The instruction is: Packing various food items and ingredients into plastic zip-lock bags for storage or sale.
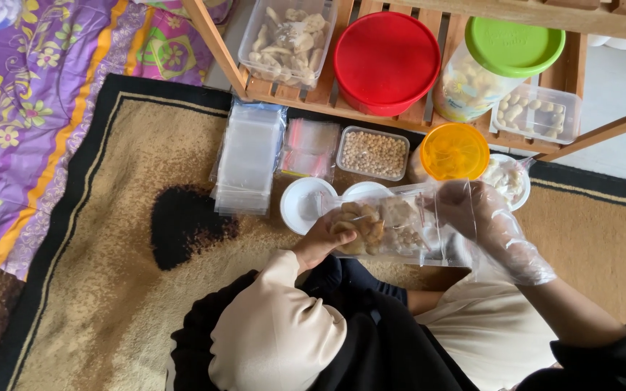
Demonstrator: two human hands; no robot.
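Note:
A clear plastic bag [393, 226] filled with brown fried snacks lies sideways between my hands, just above my lap. My left hand [322, 239] is bare and grips the bag's closed bottom end. My right hand [485, 224] wears a thin clear plastic glove and pinches the bag's open end. Under the bag stand two white bowls [303, 204].
A stack of empty clear bags [249, 158] and a smaller packet pile [309, 148] lie on the brown carpet. A tub of beans [374, 153] and an orange-lidded jar [455, 151] sit near. A wooden rack [306, 95] holds a red-lidded tub [387, 59], a green-lidded jar [498, 61] and snack boxes.

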